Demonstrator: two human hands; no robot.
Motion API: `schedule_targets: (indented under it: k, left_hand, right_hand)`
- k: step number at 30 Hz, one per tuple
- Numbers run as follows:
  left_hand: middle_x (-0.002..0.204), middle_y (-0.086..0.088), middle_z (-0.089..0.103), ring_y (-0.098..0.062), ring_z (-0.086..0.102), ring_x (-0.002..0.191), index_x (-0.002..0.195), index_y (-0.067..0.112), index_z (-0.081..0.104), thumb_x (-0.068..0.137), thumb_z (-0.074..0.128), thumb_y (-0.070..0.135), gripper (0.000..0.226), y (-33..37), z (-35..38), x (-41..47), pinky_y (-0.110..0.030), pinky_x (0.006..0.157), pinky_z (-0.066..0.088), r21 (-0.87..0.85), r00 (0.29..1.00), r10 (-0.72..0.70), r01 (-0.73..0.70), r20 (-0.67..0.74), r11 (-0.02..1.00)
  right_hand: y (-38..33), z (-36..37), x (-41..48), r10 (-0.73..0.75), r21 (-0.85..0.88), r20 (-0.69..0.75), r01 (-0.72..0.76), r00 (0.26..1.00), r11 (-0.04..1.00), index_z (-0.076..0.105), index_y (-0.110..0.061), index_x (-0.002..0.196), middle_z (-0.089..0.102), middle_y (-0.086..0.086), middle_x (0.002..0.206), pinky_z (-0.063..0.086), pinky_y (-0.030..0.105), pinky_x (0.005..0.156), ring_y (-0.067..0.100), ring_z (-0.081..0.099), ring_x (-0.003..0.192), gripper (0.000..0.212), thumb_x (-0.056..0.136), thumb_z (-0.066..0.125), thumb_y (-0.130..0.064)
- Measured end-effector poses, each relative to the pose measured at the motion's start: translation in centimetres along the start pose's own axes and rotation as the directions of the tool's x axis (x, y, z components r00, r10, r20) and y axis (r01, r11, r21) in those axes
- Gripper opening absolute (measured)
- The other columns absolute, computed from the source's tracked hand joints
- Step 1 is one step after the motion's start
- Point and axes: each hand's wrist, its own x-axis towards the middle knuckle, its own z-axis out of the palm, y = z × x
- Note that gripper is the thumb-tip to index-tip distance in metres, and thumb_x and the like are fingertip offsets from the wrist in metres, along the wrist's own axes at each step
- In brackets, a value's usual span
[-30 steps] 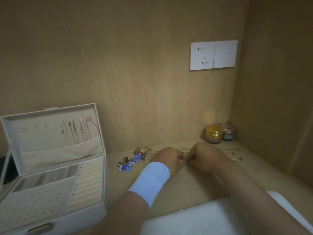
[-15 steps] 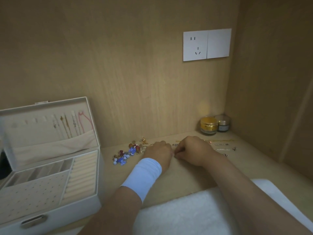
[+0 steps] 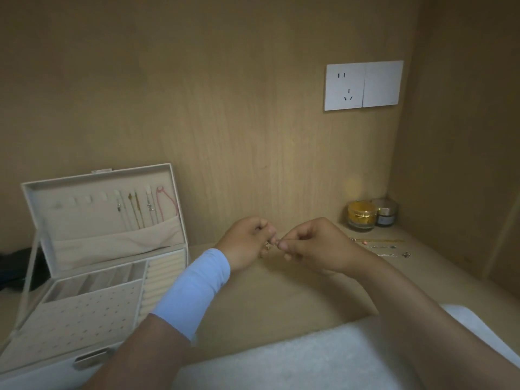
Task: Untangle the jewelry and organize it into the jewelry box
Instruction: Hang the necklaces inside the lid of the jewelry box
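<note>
Pinching a tiny gold piece [image 3: 267,244] from both sides, left hand [image 3: 244,244] and right hand [image 3: 318,247] meet fingertip to fingertip, and the open jewelry box [image 3: 166,277] sits off left, so the left hand's closer.

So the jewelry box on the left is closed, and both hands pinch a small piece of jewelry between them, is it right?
Not quite: the head view shows the jewelry box open, not closed. The left hand and the right hand do pinch a small piece of jewelry between them.
</note>
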Motion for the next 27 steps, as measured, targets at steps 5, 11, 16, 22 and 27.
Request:
schedule_targets:
  k: [5,11,16,22,27]
  left_hand:
    - [0.052,0.015,0.056,-0.004,0.045,0.047,0.081,0.016,0.058,0.101,0.05,0.018,0.021,0.8,-5.1,-2.2,-0.019,0.049,0.037,-0.123,0.999,0.039,-0.04,-0.012,0.992]
    - [0.071,0.005,0.057,-0.01,0.046,0.055,0.098,0.011,0.063,0.101,0.048,0.012,0.015,-0.1,-11.8,-4.4,-0.021,0.05,0.033,-0.294,0.995,0.08,-0.096,-0.064,0.951]
    - [0.072,0.002,0.051,-0.009,0.042,0.052,0.096,0.011,0.061,0.091,0.056,0.015,0.008,-1.9,-18.5,-6.9,-0.018,0.05,0.033,-0.463,0.994,0.107,-0.109,-0.03,0.88]
    - [0.072,0.002,0.051,-0.008,0.043,0.053,0.094,0.015,0.065,0.09,0.053,0.019,0.013,-3.5,-24.2,-8.9,-0.018,0.052,0.035,-0.489,0.993,0.082,-0.116,-0.089,0.864]
    - [0.081,0.0,0.065,-0.012,0.058,0.069,0.099,0.015,0.065,0.1,0.047,0.026,0.021,-4.3,-25.8,-9.8,-0.025,0.061,0.044,-0.394,0.98,-0.028,-0.053,-0.197,0.918]
  right_hand:
    - [-4.8,1.9,1.5,-0.034,0.119,0.061,0.027,0.998,0.993,0.074,0.005,0.099,0.071,0.001,0.069,0.045,0.028,0.059,0.011,0.056,0.055,0.022,0.091,0.071,-0.016]
    - [-11.4,5.8,3.7,-0.13,0.13,0.12,0.114,0.984,0.985,0.078,-0.009,0.092,0.074,0.002,0.077,0.05,0.027,0.058,0.011,0.058,0.056,0.013,0.09,0.072,-0.021]
    - [-16.3,11.0,6.0,-0.203,0.11,0.205,0.184,0.957,0.977,0.078,-0.007,0.095,0.072,0.001,0.077,0.048,0.026,0.059,0.01,0.058,0.058,0.016,0.093,0.07,-0.021]
    - [-19.7,16.1,8.6,-0.248,0.152,0.245,0.215,0.937,0.965,0.078,-0.017,0.083,0.072,0.0,0.074,0.047,0.028,0.055,0.012,0.055,0.055,0.012,0.092,0.07,-0.021]
    - [-19.2,19.5,10.2,-0.191,0.19,0.198,0.153,0.961,0.97,0.078,-0.008,0.092,0.075,0.007,0.078,0.046,0.027,0.053,0.013,0.055,0.049,0.014,0.09,0.072,-0.021]
